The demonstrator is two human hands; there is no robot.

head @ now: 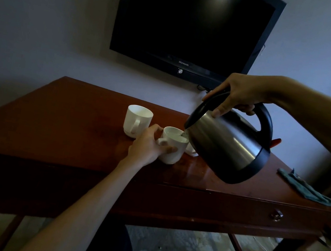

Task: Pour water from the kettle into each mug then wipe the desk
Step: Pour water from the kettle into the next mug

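Note:
A steel kettle (226, 143) with a black handle and base is tilted, spout down, over a white mug (175, 148) on the dark wooden desk (62, 126). Water runs from the spout into that mug. My right hand (238, 95) grips the kettle's handle from above, thumb on the lid. My left hand (148, 144) holds the mug at its handle side. A second white mug (138, 121) stands upright just behind and to the left. A third white mug (191, 150) shows only partly behind the kettle.
A grey-green cloth (306, 189) lies on the desk's right end near the front edge. A black television (193, 27) hangs on the wall behind the desk. A drawer knob (276, 215) sits on the desk's front. Litter lies on the floor below.

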